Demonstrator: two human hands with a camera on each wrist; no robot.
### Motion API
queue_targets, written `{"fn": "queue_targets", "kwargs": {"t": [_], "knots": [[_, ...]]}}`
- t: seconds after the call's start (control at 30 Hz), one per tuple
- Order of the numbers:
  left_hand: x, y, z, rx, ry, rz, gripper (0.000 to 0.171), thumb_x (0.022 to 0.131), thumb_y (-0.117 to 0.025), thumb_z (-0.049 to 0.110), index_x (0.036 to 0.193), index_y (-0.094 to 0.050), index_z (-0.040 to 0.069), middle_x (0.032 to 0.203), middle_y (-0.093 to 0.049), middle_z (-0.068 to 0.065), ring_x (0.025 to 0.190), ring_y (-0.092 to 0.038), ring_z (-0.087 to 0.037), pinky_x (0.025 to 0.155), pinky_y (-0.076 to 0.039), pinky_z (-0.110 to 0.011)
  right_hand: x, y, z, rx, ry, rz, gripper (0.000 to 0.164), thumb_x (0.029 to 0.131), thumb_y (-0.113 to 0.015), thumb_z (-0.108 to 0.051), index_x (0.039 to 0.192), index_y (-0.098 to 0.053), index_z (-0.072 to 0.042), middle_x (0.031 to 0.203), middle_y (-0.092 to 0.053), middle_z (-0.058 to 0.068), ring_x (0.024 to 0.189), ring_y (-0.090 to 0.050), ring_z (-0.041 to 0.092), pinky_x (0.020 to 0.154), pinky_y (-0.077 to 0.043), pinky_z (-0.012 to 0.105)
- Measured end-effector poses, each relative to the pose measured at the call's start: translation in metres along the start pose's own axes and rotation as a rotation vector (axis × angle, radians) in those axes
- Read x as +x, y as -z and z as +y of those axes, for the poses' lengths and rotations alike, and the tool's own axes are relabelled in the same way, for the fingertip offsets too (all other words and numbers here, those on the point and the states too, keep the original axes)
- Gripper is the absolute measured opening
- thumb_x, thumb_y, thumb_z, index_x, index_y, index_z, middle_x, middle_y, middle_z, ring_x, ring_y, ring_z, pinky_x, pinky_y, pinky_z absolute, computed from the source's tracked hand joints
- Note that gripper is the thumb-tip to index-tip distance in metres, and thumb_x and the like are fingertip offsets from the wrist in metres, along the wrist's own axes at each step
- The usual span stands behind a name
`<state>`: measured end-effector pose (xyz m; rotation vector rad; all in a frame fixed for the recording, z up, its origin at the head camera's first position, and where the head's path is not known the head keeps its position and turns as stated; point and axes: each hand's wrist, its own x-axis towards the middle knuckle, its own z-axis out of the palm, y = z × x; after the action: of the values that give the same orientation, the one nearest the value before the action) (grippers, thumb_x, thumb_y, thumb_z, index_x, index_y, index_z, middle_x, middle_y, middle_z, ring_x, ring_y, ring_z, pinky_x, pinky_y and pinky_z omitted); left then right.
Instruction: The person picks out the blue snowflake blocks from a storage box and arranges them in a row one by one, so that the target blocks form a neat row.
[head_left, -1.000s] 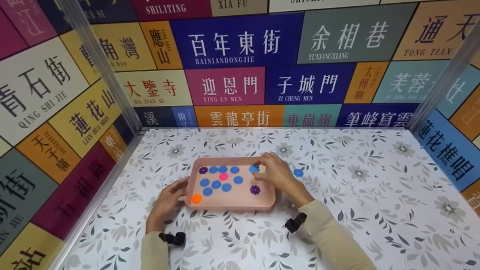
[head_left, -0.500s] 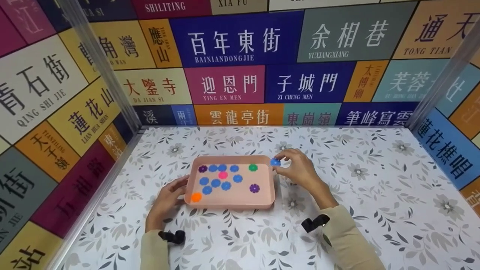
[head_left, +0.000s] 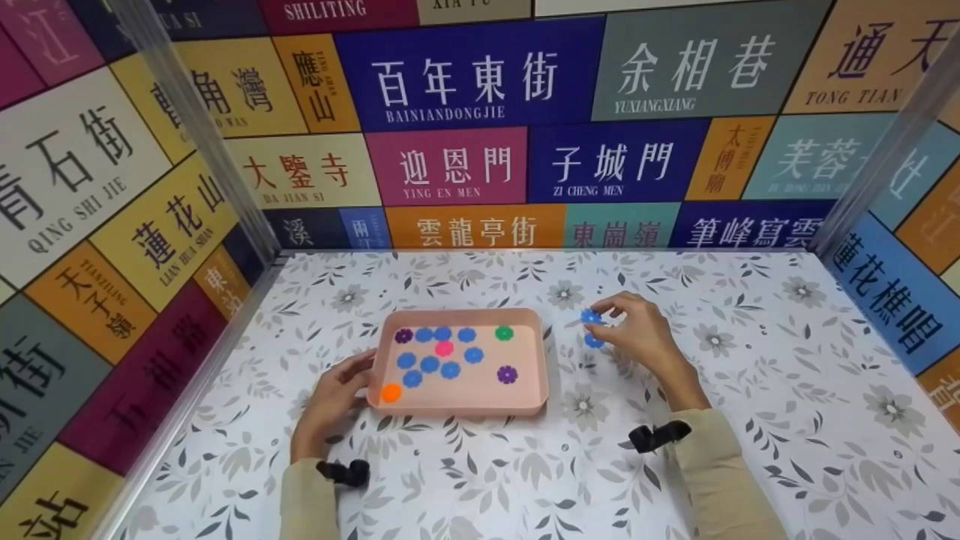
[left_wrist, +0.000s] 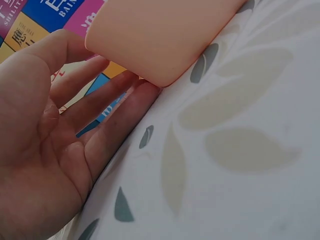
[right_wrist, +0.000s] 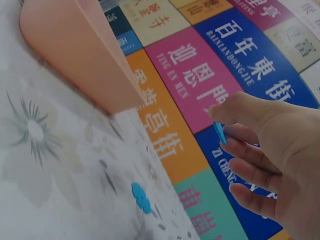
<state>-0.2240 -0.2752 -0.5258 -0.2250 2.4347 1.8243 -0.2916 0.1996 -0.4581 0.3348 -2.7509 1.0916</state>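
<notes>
A blue flower-shaped piece (head_left: 591, 316) is pinched between the thumb and fingertips of my right hand (head_left: 642, 334), raised over the table to the right of the tray. Just beneath it, a second blue flower-shaped piece (right_wrist: 141, 198) lies on the table. My left hand (head_left: 337, 396) touches the left end of the pink tray (head_left: 461, 409), its fingers extended against the outer wall. Inside the tray lie several blue pieces (head_left: 450, 370), two purple ones (head_left: 507, 374), a green one (head_left: 504, 333), a pink one (head_left: 444, 348) and an orange one (head_left: 391, 392).
The table is covered with a white leaf-and-flower cloth (head_left: 480, 480). Walls of colourful street-name signs (head_left: 465, 82) stand behind and at both sides, with clear corner strips (head_left: 202, 127). Each wrist wears a black camera band (head_left: 660, 435).
My right hand has moved from above the tray's right part out to the right, carrying the blue piece. That uncovers the green piece. The left hand stays at the tray.
</notes>
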Motion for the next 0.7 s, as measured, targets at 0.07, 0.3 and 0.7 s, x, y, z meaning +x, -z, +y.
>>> {"fn": "queue_targets", "kwargs": {"t": [0.07,0.3,0.7], "knots": [[0.001,0.000,0.001,0.007,-0.005,0.001,0.047,0.099,-0.061,0.029,0.145,-0.054,0.023,0.150,-0.054,-0.008,0.126,-0.059,-0.025,0.093,-0.058,-0.035,0.000,0.001,0.007,-0.007,-0.013,-0.006,0.032,0.086,-0.078,-0.029,0.113,-0.074,-0.012,0.116,-0.070,0.012,0.107,-0.063,0.033,0.078,-0.052,0.040],[0.001,-0.001,-0.002,-0.001,0.019,0.006,0.047,0.097,-0.064,0.033,0.143,-0.056,0.026,0.149,-0.055,-0.004,0.124,-0.060,-0.023,0.094,-0.058,-0.035,0.001,0.001,0.034,0.001,-0.066,-0.049,0.035,0.086,-0.077,-0.031,0.114,-0.072,-0.011,0.118,-0.069,0.013,0.107,-0.062,0.032,0.077,-0.050,0.035],[0.004,0.002,-0.001,0.003,0.047,-0.009,0.047,0.098,-0.063,0.037,0.143,-0.055,0.030,0.150,-0.053,0.000,0.131,-0.056,-0.022,0.100,-0.055,-0.038,0.002,0.000,0.055,0.062,-0.153,-0.119,0.038,0.088,-0.076,-0.032,0.117,-0.071,-0.008,0.118,-0.068,0.015,0.103,-0.061,0.029,0.078,-0.049,0.032]]}}
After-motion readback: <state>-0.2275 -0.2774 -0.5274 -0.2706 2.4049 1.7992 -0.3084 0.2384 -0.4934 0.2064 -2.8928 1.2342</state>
